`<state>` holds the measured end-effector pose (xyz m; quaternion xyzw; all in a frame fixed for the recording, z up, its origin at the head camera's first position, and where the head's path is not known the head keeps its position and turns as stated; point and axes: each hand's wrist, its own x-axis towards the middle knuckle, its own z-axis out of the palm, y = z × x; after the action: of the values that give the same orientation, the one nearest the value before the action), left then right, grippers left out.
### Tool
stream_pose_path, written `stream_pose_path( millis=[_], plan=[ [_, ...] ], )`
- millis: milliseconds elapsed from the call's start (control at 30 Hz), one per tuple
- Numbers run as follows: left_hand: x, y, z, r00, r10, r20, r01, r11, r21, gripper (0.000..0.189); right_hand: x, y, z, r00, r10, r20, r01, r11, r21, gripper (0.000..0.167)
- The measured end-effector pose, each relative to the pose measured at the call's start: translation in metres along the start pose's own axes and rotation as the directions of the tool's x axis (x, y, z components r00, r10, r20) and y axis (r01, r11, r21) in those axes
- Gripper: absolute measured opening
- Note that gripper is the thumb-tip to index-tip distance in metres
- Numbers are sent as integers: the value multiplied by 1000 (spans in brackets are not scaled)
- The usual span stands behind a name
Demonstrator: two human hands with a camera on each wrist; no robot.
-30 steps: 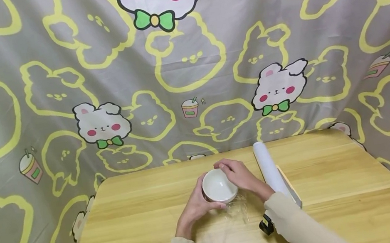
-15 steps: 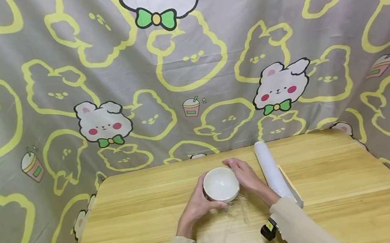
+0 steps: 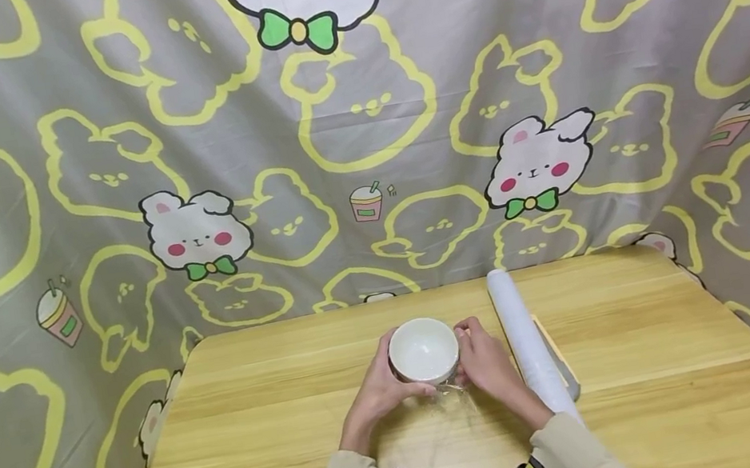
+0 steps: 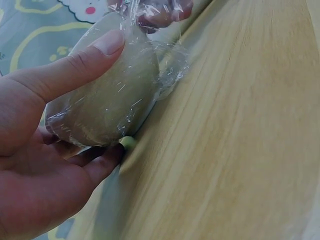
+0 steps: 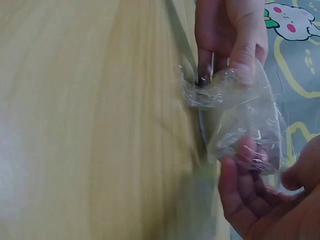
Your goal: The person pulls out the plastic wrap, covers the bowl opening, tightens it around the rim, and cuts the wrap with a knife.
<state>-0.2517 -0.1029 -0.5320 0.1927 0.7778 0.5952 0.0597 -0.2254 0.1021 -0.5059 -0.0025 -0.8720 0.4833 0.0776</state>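
A small white bowl [image 3: 425, 349] is held a little over the wooden table, its inside facing up toward the head camera. Crinkled clear cling film [image 4: 171, 67] covers its outer side and bunches loosely near the base. My left hand [image 3: 377, 386] grips the bowl from the left, thumb over the film and fingers around the far side. On the right side my right hand [image 3: 487, 363] has curled fingers at the bowl and the film's edge. In the right wrist view, its fingertips [image 5: 246, 147] show against the film, with the thumb near the rim.
To the right lies a long whitish roll [image 3: 528, 344], slanting across the wooden table [image 3: 268, 444]. A flat grey piece with a yellowish edge [image 3: 560, 360] lies beside it. A patterned grey curtain [image 3: 402, 125] stands behind and at both sides.
My right hand has come off the bowl's far rim and moved down its right side, gathering in the loose film. My left hand keeps its hold on the bowl.
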Motion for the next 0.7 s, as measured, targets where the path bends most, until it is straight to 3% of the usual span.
stream_pose_path(
  millis=[200, 500, 700],
  plan=[
    [-1, 0, -1, 1000, -14, -10, 14, 1000, 2, 110, -1, 7, 3, 992, -60, -107, 57, 998, -39, 19],
    [1, 2, -1, 1000, -6, -17, 7, 1000, 9, 110, -6, 7, 1, 989, -59, -134, 55, 998, -36, 15],
    [1, 2, -1, 1000, -6, -16, 6, 1000, 15, 110, -7, 13, 11, 977, -111, -180, 86, 986, -139, 8]
  ],
)
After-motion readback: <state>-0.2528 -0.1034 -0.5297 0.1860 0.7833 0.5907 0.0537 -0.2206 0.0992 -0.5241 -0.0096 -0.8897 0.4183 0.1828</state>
